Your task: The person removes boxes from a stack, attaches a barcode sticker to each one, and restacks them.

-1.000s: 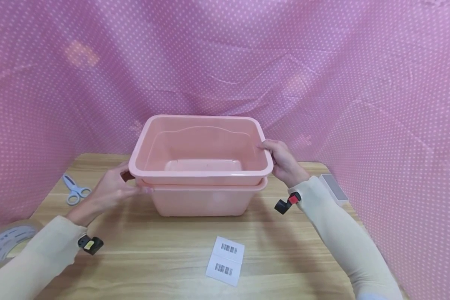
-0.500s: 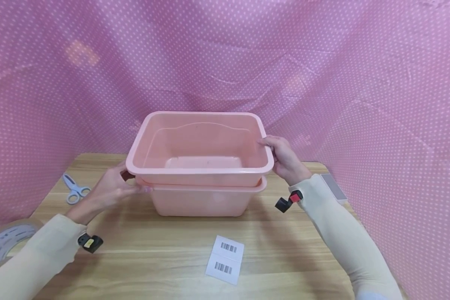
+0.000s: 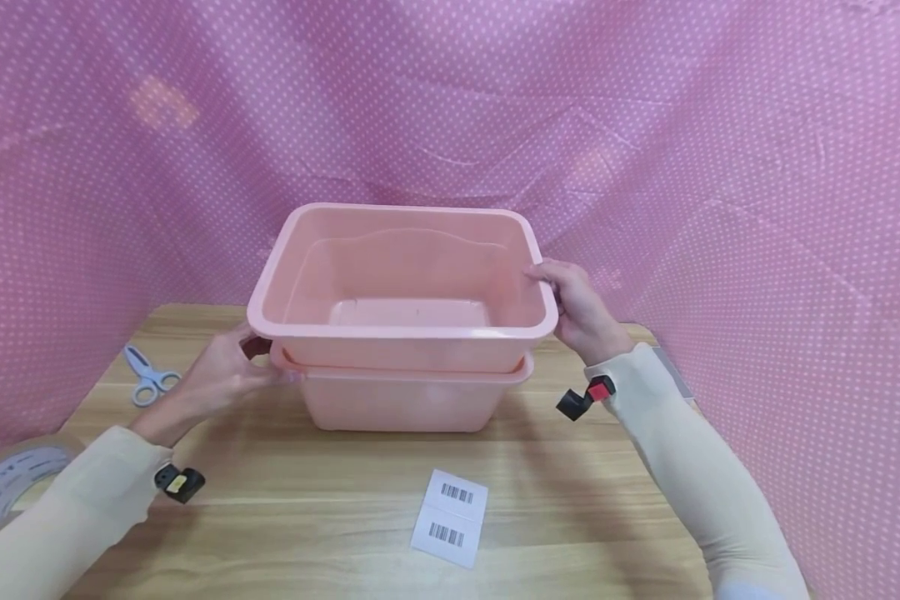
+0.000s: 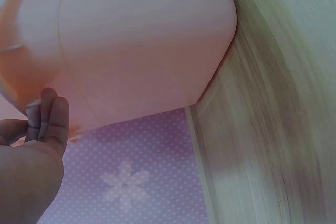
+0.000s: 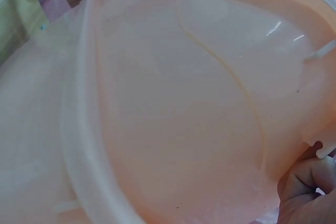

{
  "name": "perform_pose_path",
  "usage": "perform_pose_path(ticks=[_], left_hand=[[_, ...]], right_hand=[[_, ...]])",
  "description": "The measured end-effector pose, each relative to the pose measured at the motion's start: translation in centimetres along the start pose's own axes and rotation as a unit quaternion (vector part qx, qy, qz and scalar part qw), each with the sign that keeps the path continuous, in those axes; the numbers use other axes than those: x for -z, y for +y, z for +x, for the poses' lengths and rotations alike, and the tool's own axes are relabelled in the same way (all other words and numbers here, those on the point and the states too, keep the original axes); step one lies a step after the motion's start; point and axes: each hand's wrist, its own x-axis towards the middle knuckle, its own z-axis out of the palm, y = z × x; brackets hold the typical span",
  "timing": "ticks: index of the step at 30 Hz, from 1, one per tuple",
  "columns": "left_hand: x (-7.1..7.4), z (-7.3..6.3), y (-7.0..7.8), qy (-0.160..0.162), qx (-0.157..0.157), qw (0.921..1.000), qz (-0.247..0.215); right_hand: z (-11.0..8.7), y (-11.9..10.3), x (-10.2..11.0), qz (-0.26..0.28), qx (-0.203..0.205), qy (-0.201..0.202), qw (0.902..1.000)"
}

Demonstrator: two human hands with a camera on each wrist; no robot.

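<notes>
The upper pale-pink rectangular plastic tub sits high and partly nested in the lower pale-pink rectangular plastic tub, which stands on the light wood-grain worktop. What seems to matter most is this offset between the two: the upper tub lies directly above its mate, its walls clear of the lower rim by a strip that shows most plainly at the left end, its base down inside where it cannot be seen.

Both long axes run left to right, in line with the two hands. The right hand is the one at the upper tub: its grip pinches the right short rim, thumb over the inner face, so the tub's whole length extends leftward from there. The left hand sits lower, its grip on the left end of the lower tub's rim, just beneath the upper tub's left rim; whether its fingers also touch the upper tub cannot be told.

The upper tub is smooth and glossy, with a broad rolled rim, rounded corners, a curved moulded line along the back wall and a few tiny dark specks inside
</notes>
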Motion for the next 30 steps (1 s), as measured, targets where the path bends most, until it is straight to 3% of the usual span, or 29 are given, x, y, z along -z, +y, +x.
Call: perform_pose_path(ticks=[7,17,21,24,30], left_hand=[[0.0,0.2,0.1,-0.017,0.002,0.9998,-0.009],[0.4,0.2,0.0,-0.029,-0.013,0.9994,0.015],[0.6,0.1,0.1,-0.032,-0.001,0.9993,0.022],[0.7,0.1,0.1,-0.033,0.014,0.9992,0.015],[1.1,-0.1,-0.2,-0.021,0.016,0.9996,-0.012]], right_hand=[[-0.7,-1.5,0.1,0.004,0.014,-0.003,0.9999],[-1.8,-3.8,0.1,0.029,0.026,-0.031,0.9988],[-2.5,-5.0,0.3,0.068,0.024,-0.042,0.9965],[-3.2,-6.2,0.7,0.127,0.036,-0.047,0.9901],[-4.3,-8.5,2.6,0.189,0.082,-0.013,0.9785]])
